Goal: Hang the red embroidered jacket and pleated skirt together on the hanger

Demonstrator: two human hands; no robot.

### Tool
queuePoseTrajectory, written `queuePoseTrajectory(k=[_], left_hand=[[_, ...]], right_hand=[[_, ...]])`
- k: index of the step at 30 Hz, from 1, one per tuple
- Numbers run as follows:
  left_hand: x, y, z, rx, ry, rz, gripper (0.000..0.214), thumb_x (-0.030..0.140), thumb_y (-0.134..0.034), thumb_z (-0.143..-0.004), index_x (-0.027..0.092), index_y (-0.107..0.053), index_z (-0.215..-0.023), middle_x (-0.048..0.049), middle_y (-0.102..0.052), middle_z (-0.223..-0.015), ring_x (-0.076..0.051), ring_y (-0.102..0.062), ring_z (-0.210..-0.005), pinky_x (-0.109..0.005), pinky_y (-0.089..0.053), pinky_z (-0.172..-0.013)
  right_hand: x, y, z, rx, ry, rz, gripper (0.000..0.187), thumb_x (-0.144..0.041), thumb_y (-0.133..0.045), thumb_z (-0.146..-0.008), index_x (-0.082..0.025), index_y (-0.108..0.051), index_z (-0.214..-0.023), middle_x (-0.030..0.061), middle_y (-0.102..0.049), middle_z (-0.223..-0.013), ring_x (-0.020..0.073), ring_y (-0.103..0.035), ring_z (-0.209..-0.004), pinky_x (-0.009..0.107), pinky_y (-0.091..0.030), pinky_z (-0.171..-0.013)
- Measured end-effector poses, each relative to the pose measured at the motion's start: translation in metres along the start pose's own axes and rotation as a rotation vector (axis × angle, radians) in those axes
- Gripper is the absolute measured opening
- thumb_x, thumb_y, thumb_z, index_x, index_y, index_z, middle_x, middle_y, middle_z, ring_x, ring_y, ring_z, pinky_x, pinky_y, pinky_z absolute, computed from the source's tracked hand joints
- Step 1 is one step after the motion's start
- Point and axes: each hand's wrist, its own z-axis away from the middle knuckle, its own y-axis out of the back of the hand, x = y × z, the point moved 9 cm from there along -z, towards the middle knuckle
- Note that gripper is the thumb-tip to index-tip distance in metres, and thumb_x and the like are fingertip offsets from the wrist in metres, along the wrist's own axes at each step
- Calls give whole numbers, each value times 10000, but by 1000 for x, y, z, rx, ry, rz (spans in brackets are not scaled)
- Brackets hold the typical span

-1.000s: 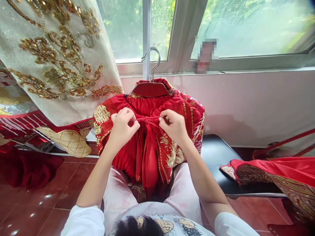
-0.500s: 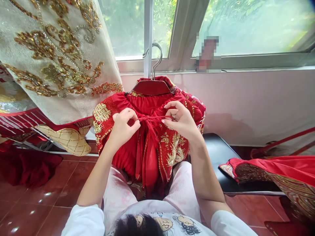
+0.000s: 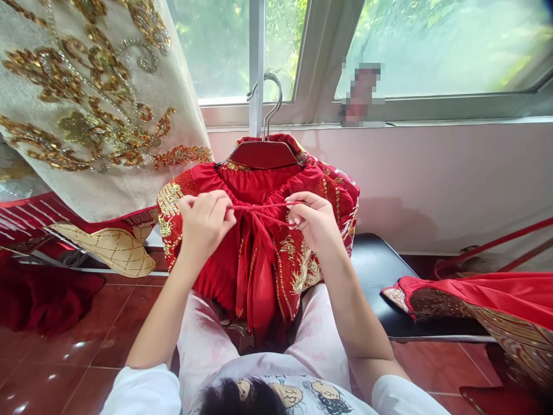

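A red garment with gold embroidery [image 3: 298, 253] hangs from a dark red hanger [image 3: 262, 154] in front of me, draping over my lap. A thin red drawstring [image 3: 263, 206] runs across its gathered waist. My left hand [image 3: 204, 222] is closed in a pinch on the string's left end. Fingers of my right hand [image 3: 314, 221] are closed on the string's right part, with two strands stretched taut between the hands.
A cream gown with gold sequin embroidery [image 3: 95, 98] hangs at the left. A black bench [image 3: 380, 271] stands at the right, with another red embroidered garment [image 3: 479, 305] lying over its end. Red tiled floor [image 3: 56, 357] lies below; a window [image 3: 432, 52] is ahead.
Both hands have moved apart, the left one going leftward, and the drawstring is now pulled out longer and tighter between them.
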Motion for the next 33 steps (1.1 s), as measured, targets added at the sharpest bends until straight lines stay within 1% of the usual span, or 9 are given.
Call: queuePoseTrajectory(k=[3, 7, 13, 16, 20, 22, 26, 29, 33], left_hand=[[3, 4, 6, 27, -83, -144, 94, 142, -575, -829, 204, -619, -883, -41, -712, -949, -198, -603, -826, -385, -287, -835], [-4, 0, 7, -16, 23, -50, 49, 162, -558, -853, 196, -591, -844, -43, -695, -944, -197, -612, -882, -370, -309, -839], [8, 2, 6, -30, -207, -277, 84, 137, -560, -852, 194, -599, -900, -46, -709, -977, -232, -605, -968, -405, -291, -893], [14, 14, 19, 60, -92, -147, 76, 174, -591, -849, 190, -589, -923, -71, -689, -990, -228, -604, -976, -378, -378, -883], [13, -4, 50, 38, 266, 139, 62, 241, -570, -888, 182, -567, -908, -52, -657, -864, -167, -634, -788, -276, -492, -730], [2, -30, 64, -110, 508, 144, 168, 289, -571, -893, 152, -582, -988, -90, -671, -907, -205, -656, -800, -306, -512, -721], [-12, -67, 72, -336, 743, 113, 313, 355, -610, -859, 100, -589, -1039, -171, -667, -968, -324, -663, -907, -419, -521, -769], [-11, -77, 67, -330, 741, 193, 415, 314, -677, -787, 83, -564, -1112, -208, -650, -1068, -357, -636, -1015, -460, -508, -847], [-8, -85, 71, -254, 779, 626, 332, 219, -621, -785, 116, -587, -1098, -142, -690, -1035, -275, -663, -945, -404, -511, -865]], right_hand=[[1, 5, -2, 0, 31, 85, 113, -163, -639, -606, -163, -660, -717, -66, -509, -467, 62, -454, -443, 186, -355, -440], [-3, 7, -2, -17, 88, 239, 97, -197, -631, -644, -167, -667, -729, -53, -542, -530, 65, -438, -469, 202, -331, -455], [-52, 16, 2, 154, 464, 895, 34, -172, -613, -697, -169, -647, -689, -70, -431, -505, 74, -379, -478, 247, -384, -539], [-53, -7, 22, 39, 550, 1041, 245, -209, -620, -746, -189, -681, -983, 34, -649, -894, 168, -601, -784, 332, -509, -762], [-38, -32, 72, 226, 704, 1126, 633, -277, -654, -784, -212, -452, -1380, 154, -473, -1356, 305, -453, -1271, 496, -428, -1033], [-16, -38, 83, 309, 677, 1143, 755, -293, -651, -799, -189, -316, -1468, 196, -426, -1385, 334, -418, -1308, 530, -426, -1033], [21, -36, 67, 183, 567, 977, 649, -161, -478, -869, -214, -268, -1480, 169, -508, -1355, 258, -543, -1228, 448, -507, -979], [24, -20, 53, 124, 507, 751, 566, -105, -454, -834, -236, -397, -1381, 113, -611, -1255, 203, -618, -1145, 373, -539, -944], [20, -2, 46, 133, 444, 524, 461, -94, -528, -771, -237, -514, -1209, 76, -650, -1177, 178, -633, -1114, 318, -541, -924]])
